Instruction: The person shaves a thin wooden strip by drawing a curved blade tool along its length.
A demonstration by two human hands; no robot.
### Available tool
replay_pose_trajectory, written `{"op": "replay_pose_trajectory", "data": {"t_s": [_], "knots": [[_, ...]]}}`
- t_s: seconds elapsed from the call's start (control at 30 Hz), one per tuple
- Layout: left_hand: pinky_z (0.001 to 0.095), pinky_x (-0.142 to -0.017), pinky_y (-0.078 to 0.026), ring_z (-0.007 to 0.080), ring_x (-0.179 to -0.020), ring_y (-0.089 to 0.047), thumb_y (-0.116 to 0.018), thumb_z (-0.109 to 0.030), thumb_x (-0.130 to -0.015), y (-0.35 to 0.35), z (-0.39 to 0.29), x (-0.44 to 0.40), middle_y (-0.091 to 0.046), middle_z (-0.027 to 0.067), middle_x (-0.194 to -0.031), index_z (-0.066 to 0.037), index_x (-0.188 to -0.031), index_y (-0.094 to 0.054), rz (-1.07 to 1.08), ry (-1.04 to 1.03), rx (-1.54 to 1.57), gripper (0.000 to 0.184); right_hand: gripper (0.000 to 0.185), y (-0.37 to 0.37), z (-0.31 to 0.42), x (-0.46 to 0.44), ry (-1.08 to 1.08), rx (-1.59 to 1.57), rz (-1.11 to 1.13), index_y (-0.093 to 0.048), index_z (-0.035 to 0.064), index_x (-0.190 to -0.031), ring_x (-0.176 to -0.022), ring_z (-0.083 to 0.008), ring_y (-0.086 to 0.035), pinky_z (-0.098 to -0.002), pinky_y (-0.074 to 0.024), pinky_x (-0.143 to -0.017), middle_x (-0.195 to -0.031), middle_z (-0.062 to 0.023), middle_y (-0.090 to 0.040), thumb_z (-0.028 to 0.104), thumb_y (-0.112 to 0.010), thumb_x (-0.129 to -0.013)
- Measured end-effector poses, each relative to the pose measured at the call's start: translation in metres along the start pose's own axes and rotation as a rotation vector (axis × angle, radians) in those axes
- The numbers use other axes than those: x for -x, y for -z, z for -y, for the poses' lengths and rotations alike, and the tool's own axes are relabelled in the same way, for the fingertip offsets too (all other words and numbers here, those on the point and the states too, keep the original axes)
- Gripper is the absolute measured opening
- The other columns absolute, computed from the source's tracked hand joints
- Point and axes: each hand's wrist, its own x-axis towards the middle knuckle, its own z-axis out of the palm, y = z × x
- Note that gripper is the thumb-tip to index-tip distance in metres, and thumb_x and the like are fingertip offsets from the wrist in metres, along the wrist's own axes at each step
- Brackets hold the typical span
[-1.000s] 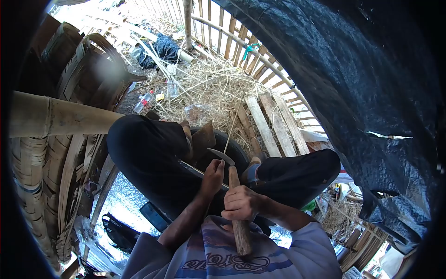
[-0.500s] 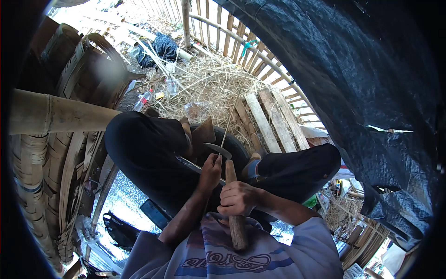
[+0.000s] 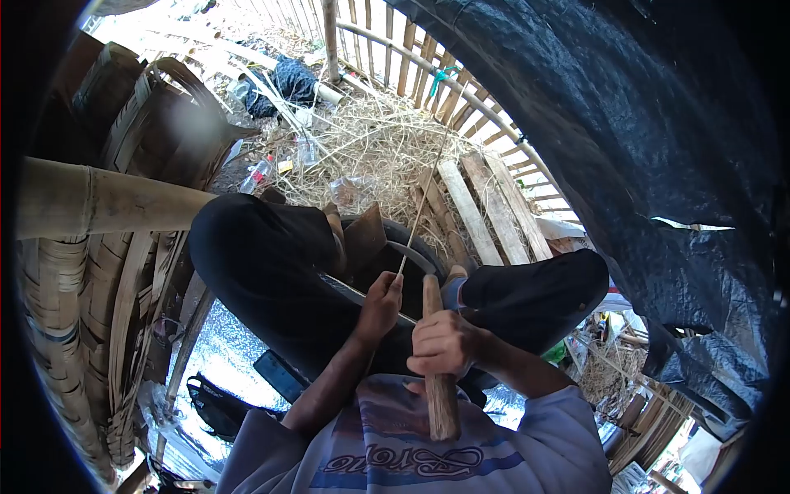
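While hands (image 3: 447, 342) grip—knife (image 3: 432, 296) crosses strip (image 3: 424, 199).

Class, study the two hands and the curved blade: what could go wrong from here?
The curved blade is close to the left hand, so a slip might cut it. The blade also lies between the person's legs; a stray stroke could catch one. The long, thin strip in the left hand might snap if pressed hard.

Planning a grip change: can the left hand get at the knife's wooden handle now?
Probably: the wooden handle is bare at its top, near the left hand, which, however, holds a thin strip.
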Motion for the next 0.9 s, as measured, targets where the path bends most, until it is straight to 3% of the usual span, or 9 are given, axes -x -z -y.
{"op": "replay_pose_trajectory", "data": {"t_s": [0.03, 0.1, 0.3, 0.73, 0.83, 0.9], "knots": [[0.0224, -0.045, -0.030, 0.0030, -0.053, -0.037, -0.048, -0.021, -0.100, 0.002, 0.001, 0.001, -0.042, -0.0036, -0.062, -0.005, -0.088, -0.053, -0.003, 0.009, -0.006, 0.020, 0.022, -0.006, 0.008, -0.003, -0.004, -0.007, -0.008, -0.056, 0.0054, -0.069, -0.052, -0.0184, -0.054, -0.0296, -0.0468, -0.049, -0.058, -0.0019, -0.045, 0.021, -0.072, -0.070], [0.0228, -0.041, -0.027, 0.0038, -0.046, -0.033, -0.046, -0.022, -0.101, 0.003, 0.000, -0.002, -0.037, -0.0045, -0.058, -0.007, -0.086, -0.051, 0.054, 0.109, 0.277, 0.022, 0.022, -0.012, 0.014, -0.008, 0.059, -0.037, -0.047, -0.056, 0.0046, -0.071, -0.052, -0.0180, -0.054, -0.0292, -0.0476, -0.050, -0.059, -0.0013, -0.045, 0.020, -0.072, -0.070], [0.0242, -0.033, -0.019, 0.0046, -0.037, -0.026, -0.043, -0.026, -0.102, 0.006, 0.000, 0.002, -0.033, -0.0059, -0.053, -0.013, -0.084, -0.046, 0.144, 0.197, 0.325, 0.022, 0.023, -0.007, -0.001, -0.001, 0.012, 0.069, -0.008, -0.056, 0.0049, -0.072, -0.052, -0.0175, -0.054, -0.0293, -0.0477, -0.050, -0.058, -0.0009, -0.045, 0.022, -0.071, -0.067], [0.0241, -0.033, -0.021, 0.0043, -0.038, -0.028, -0.043, -0.026, -0.102, 0.000, -0.005, -0.005, -0.035, -0.0056, -0.053, -0.013, -0.084, -0.046, 0.042, 0.208, 0.262, 0.022, 0.026, -0.012, -0.009, 0.000, 0.037, -0.080, -0.048, -0.054, 0.0070, -0.076, -0.054, -0.0191, -0.055, -0.0308, -0.0449, -0.049, -0.059, -0.0016, -0.047, 0.025, -0.070, -0.068], [0.0246, -0.033, -0.021, 0.0044, -0.038, -0.028, -0.043, -0.025, -0.102, 0.001, 0.003, -0.007, -0.035, -0.0053, -0.054, -0.012, -0.083, -0.046, 0.010, 0.165, 0.249, 0.023, 0.026, -0.014, -0.021, 0.004, 0.065, -0.057, -0.032, -0.054, 0.0076, -0.073, -0.054, -0.0195, -0.056, -0.0314, -0.0451, -0.050, -0.059, -0.0019, -0.049, 0.027, -0.071, -0.068], [0.0237, -0.034, -0.021, 0.0038, -0.039, -0.028, -0.043, -0.024, -0.102, -0.002, 0.020, -0.007, -0.034, -0.0054, -0.054, -0.011, -0.083, -0.047, 0.065, -0.022, 0.116, 0.023, 0.023, -0.006, -0.042, 0.014, -0.034, 0.151, 0.043, -0.057, 0.0064, -0.071, -0.052, -0.0205, -0.056, -0.0317, -0.0467, -0.049, -0.058, -0.0031, -0.049, 0.025, -0.071, -0.070]]}}
